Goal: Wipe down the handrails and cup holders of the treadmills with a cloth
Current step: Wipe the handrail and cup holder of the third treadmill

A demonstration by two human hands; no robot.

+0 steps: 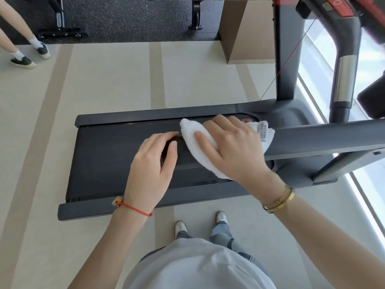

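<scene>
A grey treadmill (108,155) lies crosswise in front of me. Its near handrail (312,140) runs in from the right at waist height. My right hand (233,147) grips a white cloth (191,132) that is wrapped over the handrail, with the cloth's label sticking out on the far side. My left hand (150,163) sits just left of the cloth, its fingers and thumb curled round the dark end of the same rail. The far handrail (343,80), with a chrome section, curves down from the red-trimmed console (337,7) at the top right. No cup holder shows.
Another person's legs and dark shoes (27,51) stand at the top left on the pale floor. A brown column (245,38) rises behind the treadmill. Black equipment bases (62,32) stand on dark flooring at the back. A bright window strip (370,184) runs along the right.
</scene>
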